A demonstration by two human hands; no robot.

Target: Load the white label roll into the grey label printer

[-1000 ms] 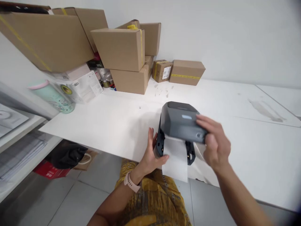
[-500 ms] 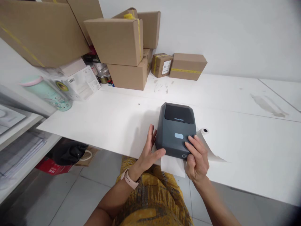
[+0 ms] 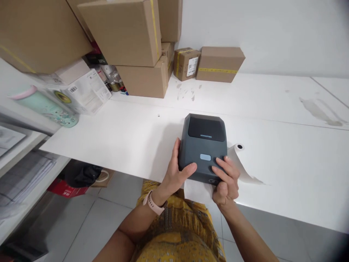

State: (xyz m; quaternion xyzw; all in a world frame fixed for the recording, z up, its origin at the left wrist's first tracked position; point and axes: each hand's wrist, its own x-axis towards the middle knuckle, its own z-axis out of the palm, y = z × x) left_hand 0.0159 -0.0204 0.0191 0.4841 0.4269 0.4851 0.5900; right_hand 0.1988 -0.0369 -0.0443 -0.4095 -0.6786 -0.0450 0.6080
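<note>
A dark grey-blue printer (image 3: pixel 204 149) with a black window and a pale button sits at the table's front edge. My left hand (image 3: pixel 176 173) holds its left side, fingers along the wall and thumb over the front top edge. On the front right corner, my right hand (image 3: pixel 227 180) grips it, with fingers on top and the thumb curled at the front. White paper (image 3: pixel 198 191) hangs below the printer's front, over the table edge. To the right lies a small paper roll (image 3: pixel 239 147), its loose strip (image 3: pixel 242 169) trailing toward me.
Cardboard boxes (image 3: pixel 144 82) are stacked at the back left, with two smaller boxes (image 3: pixel 219 64) by the wall. A mint-green tumbler (image 3: pixel 47 107) leans beside a white box (image 3: pixel 88 94). Shelves (image 3: pixel 29 145) stand left of the white table (image 3: pixel 286 174).
My left hand has closed in on the printer, its thumb now resting farther over the top. My right hand keeps its grip. The camera view has shifted slightly.
</note>
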